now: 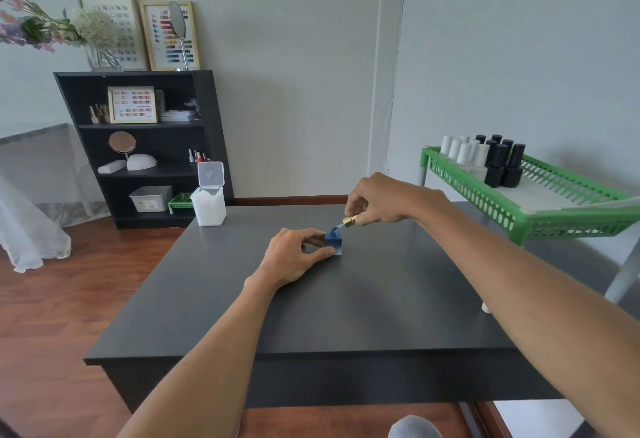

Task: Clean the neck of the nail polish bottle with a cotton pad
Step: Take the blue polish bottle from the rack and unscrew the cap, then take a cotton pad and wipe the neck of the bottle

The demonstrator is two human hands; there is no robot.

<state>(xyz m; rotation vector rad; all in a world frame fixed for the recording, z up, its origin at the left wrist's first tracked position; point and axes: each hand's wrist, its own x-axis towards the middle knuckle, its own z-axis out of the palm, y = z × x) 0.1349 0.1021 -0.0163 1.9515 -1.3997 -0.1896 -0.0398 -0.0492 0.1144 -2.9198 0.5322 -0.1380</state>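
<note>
A small square blue nail polish bottle (334, 243) stands upright on the dark table (311, 316), near its far middle. My left hand (294, 257) grips the bottle from the left, thumb and fingers around its sides. My right hand (384, 200) holds the gold cap (351, 220) just above and right of the bottle, tilted, with its brush tip at the bottle's blue-smeared neck. A white cotton pad box (209, 207) with its clear lid flipped up stands at the table's far left corner.
A green plastic trolley (540, 219) at the right carries white and black polish bottles (485, 160). A black shelf unit (145, 146) with mirrors, frames and bins stands against the far wall on the left. Wooden floor lies left of the table.
</note>
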